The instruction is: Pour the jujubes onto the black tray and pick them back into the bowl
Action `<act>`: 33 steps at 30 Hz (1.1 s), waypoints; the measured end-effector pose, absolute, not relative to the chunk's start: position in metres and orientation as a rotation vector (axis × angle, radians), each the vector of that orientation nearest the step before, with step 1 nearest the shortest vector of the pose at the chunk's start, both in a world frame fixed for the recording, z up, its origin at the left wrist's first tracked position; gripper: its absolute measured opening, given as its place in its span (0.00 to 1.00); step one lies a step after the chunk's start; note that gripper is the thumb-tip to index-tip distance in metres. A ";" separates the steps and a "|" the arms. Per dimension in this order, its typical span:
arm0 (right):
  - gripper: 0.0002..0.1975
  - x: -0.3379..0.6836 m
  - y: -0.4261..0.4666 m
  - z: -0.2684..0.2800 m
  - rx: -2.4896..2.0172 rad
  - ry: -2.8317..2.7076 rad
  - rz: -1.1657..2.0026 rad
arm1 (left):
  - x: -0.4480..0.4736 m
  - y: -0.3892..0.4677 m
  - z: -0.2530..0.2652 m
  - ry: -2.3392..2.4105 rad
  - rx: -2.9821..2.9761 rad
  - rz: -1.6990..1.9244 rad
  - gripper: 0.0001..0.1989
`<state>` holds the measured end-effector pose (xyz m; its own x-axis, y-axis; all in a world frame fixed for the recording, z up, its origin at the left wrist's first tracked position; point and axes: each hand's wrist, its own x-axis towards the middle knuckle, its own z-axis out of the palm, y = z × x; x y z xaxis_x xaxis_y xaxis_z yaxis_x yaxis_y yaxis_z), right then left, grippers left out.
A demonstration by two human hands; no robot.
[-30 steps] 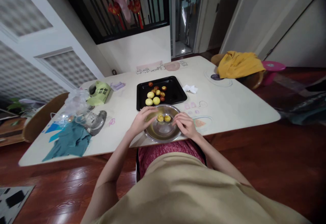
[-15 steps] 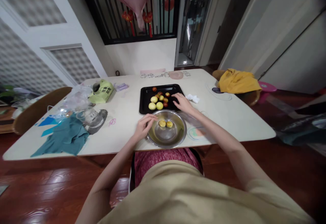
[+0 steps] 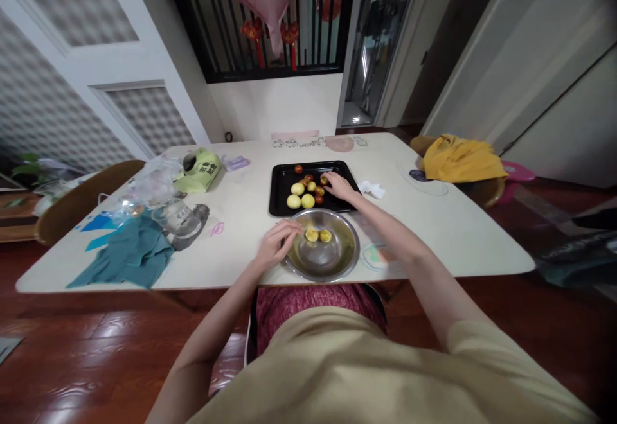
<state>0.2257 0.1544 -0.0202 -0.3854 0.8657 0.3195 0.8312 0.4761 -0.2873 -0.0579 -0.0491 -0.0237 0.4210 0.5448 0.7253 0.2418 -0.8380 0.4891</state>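
Note:
A steel bowl point(image 3: 322, 271) stands near the table's front edge with two yellow fruit pieces point(image 3: 319, 235) inside. My left hand point(image 3: 277, 244) rests at its left rim, fingers stretched over the edge and thumb apart, holding nothing visible. Behind the bowl lies a black tray point(image 3: 279, 180) with several small red and greenish tomatoes point(image 3: 319, 199) and pale yellow-green round fruits point(image 3: 294, 201). Over the tray's right side, my right hand point(image 3: 338, 186) has its fingertips closed around a small reddish-green tomato point(image 3: 324, 180). The fingers partly cover it.
A crumpled white tissue point(image 3: 371, 189) lies right of the tray. On the left are a green bag point(image 3: 200, 170), clear plastic, a glass jar point(image 3: 183, 221) and a teal cloth point(image 3: 128, 254). Yellow cloth point(image 3: 463, 157) hangs over a chair at the right.
My right hand has moved from the tray's right edge leftward to a small tomato, and its fingers have closed around it. My left hand stays by the bowl. The view has shifted slightly.

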 end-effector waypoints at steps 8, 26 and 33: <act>0.16 0.239 0.082 -0.001 -1.021 -2.119 0.191 | -0.058 -0.049 -0.026 0.631 2.409 1.431 0.12; 0.11 0.175 -0.046 0.011 -0.550 -2.862 0.243 | -0.060 -0.047 -0.028 0.710 2.486 1.481 0.13; 0.13 0.187 -0.047 0.011 -0.551 -2.758 0.387 | -0.061 -0.048 -0.027 0.747 2.491 1.465 0.14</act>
<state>0.1869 -0.0474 0.0114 -0.8812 0.4088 0.2374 0.3276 0.8901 -0.3168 -0.0614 -0.0475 -0.0271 0.3970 0.4916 0.7751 0.3386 -0.8633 0.3742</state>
